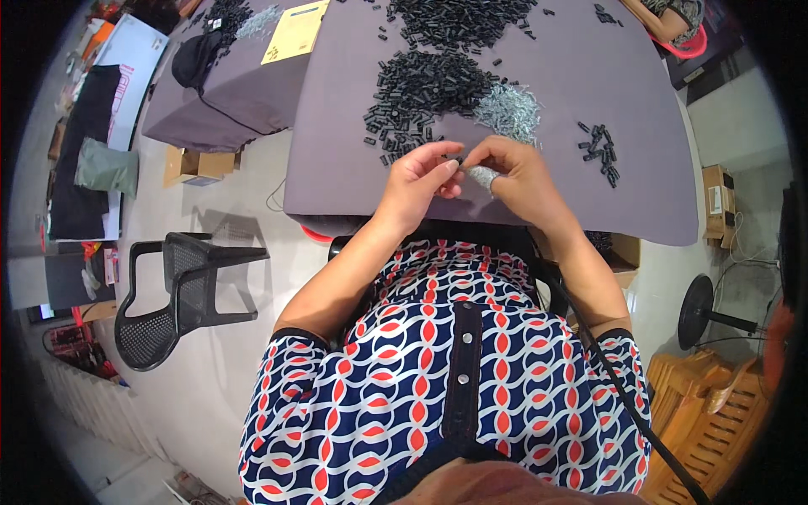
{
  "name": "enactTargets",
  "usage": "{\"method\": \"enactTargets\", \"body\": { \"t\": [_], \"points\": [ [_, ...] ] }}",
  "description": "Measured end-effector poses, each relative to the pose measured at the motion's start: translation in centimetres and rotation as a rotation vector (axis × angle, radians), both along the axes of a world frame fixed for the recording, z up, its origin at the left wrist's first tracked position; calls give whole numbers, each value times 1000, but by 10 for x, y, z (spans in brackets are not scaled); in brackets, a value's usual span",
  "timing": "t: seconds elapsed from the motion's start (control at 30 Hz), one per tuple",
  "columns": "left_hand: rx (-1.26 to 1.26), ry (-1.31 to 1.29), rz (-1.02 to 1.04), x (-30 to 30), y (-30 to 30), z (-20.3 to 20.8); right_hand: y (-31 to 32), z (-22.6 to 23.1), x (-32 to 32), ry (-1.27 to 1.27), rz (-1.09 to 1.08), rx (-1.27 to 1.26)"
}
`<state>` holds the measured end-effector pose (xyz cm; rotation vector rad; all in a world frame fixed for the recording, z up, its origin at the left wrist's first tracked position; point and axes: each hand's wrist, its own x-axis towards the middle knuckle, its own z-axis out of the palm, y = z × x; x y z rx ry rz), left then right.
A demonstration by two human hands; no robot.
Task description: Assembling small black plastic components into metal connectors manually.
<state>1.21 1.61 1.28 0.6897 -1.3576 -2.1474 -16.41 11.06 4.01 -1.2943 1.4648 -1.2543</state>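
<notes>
Over the near edge of the purple-grey tablecloth (589,198), my hands meet with fingertips nearly touching. My left hand (414,185) is closed in a pinch on a small black cylindrical piece (459,159). My right hand (523,181) is also pinched at that piece; what its fingertips hold is too small to make out. Silvery bits (483,176) show under its curled fingers. Just beyond lie a big heap of black cylindrical pieces (421,93) and a smaller heap of thin silvery pieces (508,113). Several loose black pieces (599,151) lie to the right.
Another black heap (459,21) lies farther back. A second table at left carries a yellow sheet (295,32) and a black cap (199,61). A black plastic chair (181,290) stands on the floor at left, a wooden chair (715,412) at right. Another person's arm (661,23) shows at far right.
</notes>
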Motion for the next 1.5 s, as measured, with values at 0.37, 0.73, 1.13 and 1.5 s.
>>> {"method": "enactTargets", "body": {
  "t": [0.37,0.73,1.13,1.5],
  "points": [
    [356,94,71,0,-3,-15,-3,-12,6,81,-79,-46],
    [300,26,12,1,3,-12,-2,-20,2,28,-40,-33],
    [272,-17,-36,9,3,-12,3,-1,8,55,75,-147],
    [315,-73,-30,20,4,-12,-11,-12,6,80,72,-61]
  ]
}}
